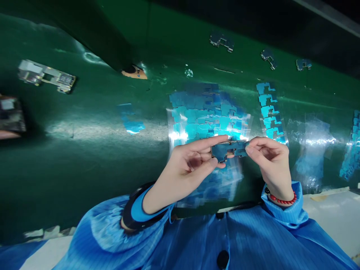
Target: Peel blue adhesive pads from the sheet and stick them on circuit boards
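Both my hands hold one small circuit board (229, 150) covered by a blue film, just above the green work surface (84, 150). My left hand (185, 167) pinches its left end between thumb and forefinger. My right hand (270, 161) grips the right end with curled fingers; a red bead bracelet sits on that wrist. Under the board lies a clear sheet of blue stickers (206, 114). Blue sleeves cover both my arms.
A strip of blue stickers (270, 112) lies to the right, with more clear sheets (312, 142) beyond. Three small boards (222, 40) rest at the far edge. A larger board (46, 75) lies far left. A loose blue film (131, 118) sits left of centre.
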Demonstrator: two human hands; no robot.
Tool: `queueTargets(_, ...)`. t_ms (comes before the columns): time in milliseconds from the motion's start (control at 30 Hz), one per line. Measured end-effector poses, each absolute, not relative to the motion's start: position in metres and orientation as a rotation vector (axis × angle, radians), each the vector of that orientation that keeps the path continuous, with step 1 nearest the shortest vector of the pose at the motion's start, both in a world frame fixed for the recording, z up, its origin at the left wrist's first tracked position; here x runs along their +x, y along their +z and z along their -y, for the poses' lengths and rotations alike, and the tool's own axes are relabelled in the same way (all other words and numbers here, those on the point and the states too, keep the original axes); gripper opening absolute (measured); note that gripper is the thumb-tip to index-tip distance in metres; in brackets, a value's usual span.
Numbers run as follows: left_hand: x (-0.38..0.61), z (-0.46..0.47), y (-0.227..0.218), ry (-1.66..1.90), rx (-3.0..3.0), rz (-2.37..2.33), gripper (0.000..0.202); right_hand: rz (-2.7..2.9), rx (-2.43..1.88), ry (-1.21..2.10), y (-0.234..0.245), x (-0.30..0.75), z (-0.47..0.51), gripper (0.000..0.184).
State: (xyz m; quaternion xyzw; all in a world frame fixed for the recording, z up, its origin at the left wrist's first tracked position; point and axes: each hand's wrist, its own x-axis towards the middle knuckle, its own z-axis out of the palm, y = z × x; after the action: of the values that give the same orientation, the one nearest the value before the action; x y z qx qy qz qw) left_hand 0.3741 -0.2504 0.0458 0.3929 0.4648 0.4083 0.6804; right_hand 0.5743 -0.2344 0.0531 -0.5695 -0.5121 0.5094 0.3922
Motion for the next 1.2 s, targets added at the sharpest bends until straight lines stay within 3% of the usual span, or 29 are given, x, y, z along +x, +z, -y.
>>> queueTargets(1200,0.3775,0.2501,0.05,0.903,0.898,-1.156,0.039,1.256,-1.405,1.309,0.0534,0.5699,0.2346,0.011)
